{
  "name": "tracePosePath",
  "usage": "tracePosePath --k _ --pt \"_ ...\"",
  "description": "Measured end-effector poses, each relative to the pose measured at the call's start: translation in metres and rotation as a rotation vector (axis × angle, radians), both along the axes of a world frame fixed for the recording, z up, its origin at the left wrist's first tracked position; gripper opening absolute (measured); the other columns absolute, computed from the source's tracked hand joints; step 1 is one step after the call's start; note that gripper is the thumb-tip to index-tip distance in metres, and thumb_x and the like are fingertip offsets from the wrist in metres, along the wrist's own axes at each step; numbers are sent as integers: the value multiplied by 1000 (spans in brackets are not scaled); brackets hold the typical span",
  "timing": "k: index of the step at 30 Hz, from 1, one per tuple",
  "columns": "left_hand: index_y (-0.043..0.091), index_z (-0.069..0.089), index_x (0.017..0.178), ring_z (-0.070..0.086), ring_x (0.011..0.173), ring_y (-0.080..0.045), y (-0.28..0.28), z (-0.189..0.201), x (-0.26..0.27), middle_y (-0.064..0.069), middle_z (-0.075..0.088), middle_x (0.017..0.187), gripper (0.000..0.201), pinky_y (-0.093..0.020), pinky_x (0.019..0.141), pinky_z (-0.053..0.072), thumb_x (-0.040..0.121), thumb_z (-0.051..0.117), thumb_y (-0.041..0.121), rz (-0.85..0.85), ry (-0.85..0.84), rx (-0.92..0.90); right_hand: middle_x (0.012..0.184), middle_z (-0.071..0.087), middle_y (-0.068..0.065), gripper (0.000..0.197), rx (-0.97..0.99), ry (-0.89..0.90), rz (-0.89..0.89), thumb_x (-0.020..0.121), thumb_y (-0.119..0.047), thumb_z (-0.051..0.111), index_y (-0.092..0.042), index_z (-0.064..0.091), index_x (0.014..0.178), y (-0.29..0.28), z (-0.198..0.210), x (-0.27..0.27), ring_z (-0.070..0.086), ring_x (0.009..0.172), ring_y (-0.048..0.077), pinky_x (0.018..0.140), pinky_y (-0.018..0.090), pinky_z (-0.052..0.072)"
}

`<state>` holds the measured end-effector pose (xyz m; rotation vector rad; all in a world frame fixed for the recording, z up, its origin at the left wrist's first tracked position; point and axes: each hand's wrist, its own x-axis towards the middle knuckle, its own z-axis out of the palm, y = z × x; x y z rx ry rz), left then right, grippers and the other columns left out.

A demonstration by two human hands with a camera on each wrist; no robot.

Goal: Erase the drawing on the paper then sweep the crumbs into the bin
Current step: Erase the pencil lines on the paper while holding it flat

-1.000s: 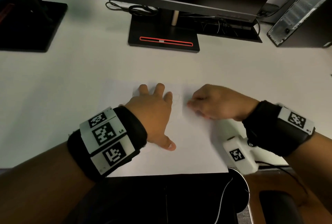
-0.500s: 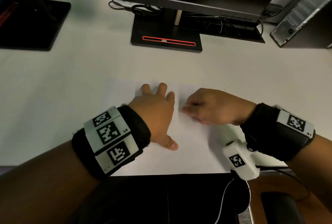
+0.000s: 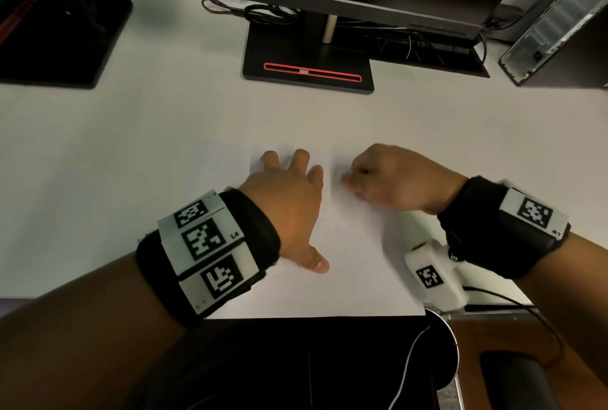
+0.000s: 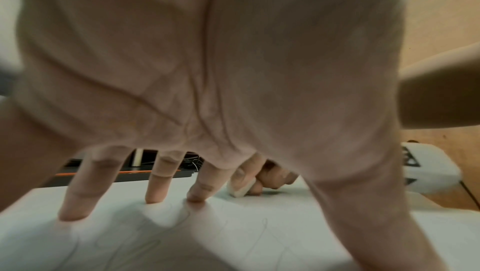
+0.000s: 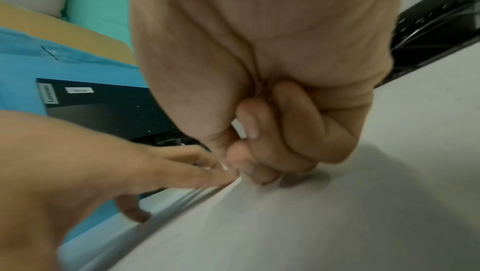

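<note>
- Your left hand lies flat on the paper at frame centre in the head view, fingers spread wide and straight, thumb stretched toward the lower edge of the sheet.
- In the left wrist view, three fingertips press down on the sheet; faint pencil lines run across the paper below them.
- Your right hand sits just right of the left hand, knuckles up, fingers curled tight.
- That hand pinches a small white eraser; the left wrist view shows it between thumb and fingertips, its rounded lower end touching the paper just right of your left hand's fingers.
- In the right wrist view only a sliver of white shows between the curled fingers; the picture is blurred there.
- Paper: white, matte, rectangular, flat on the white desk; its near edge lines up with the desk's lower edge.
- Eraser: white, soft-looking, blunt-ended.
- Crumbs: too small to tell in any view.
- A round metal rim shows at lower right, below the desk edge; whether it is the bin, you cannot tell.
- Upper frame: black monitor base with a red slot.
</note>
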<state>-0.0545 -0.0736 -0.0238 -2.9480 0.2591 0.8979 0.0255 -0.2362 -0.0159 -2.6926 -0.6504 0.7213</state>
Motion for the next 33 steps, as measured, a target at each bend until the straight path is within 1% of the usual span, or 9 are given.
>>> tracePosePath --k 2,4,8,12,16,20,25,29,33 --pt "16 5 158 17 141 -45 0 0 0 -7 4 159 132 -50 98 51 65 72 80 7 0 -5 63 60 8 44 -13 51 68 99 -34 50 -1 62 74 2 -3 -7 50 56 17 62 35 48" --pt "16 4 158 17 141 -45 0 0 1 -7 4 159 132 -50 99 51 65 71 80 5 -4 -5 61 56 7 44 4 49 -5 98 -32 51 4 62 75 -1 -2 1 48 53 18 59 33 44" --pt "17 2 159 16 141 -45 -1 0 1 -7 4 158 132 -53 100 50 66 71 80 9 8 -2 68 60 16 44 12 -39 -64 99 -31 50 6 62 79 -1 1 7 49 59 20 61 34 45" --pt "17 4 158 17 140 -45 0 0 1 -7 6 157 131 -54 98 51 65 72 79 18 10 -8 59 56 6 44 -5 70 24 98 -33 51 1 61 73 2 -2 -1 48 53 17 58 32 44" --pt "16 1 159 14 142 -46 -1 0 0 -7 2 159 132 -53 99 50 66 71 79 9 11 1 71 63 19 45 18 -66 -76 99 -32 50 6 62 79 -1 -2 11 49 59 20 61 35 46" --pt "17 5 158 16 140 -43 0 -1 1 -4 3 157 130 -55 95 52 65 73 78 32 22 -19 56 54 5 46 0 95 67 99 -37 51 -5 57 66 3 -3 -2 46 51 17 57 33 44" --pt "18 2 158 13 142 -45 -1 -1 1 -4 2 158 132 -57 98 50 65 73 79 23 21 -13 64 58 11 44 8 -40 -19 99 -32 49 4 62 76 3 -3 12 48 57 19 63 36 47" --pt "17 3 158 13 141 -46 0 -1 1 -5 2 158 131 -57 97 51 65 72 79 20 18 -15 56 53 5 46 6 103 59 99 -35 51 -2 58 68 3 -4 7 46 50 18 55 30 43" --pt "18 0 159 11 143 -46 0 -1 1 -6 0 159 133 -58 98 50 65 71 80 20 22 -22 62 57 12 46 12 -33 -28 99 -33 50 6 61 75 1 -2 22 49 56 20 59 33 44"
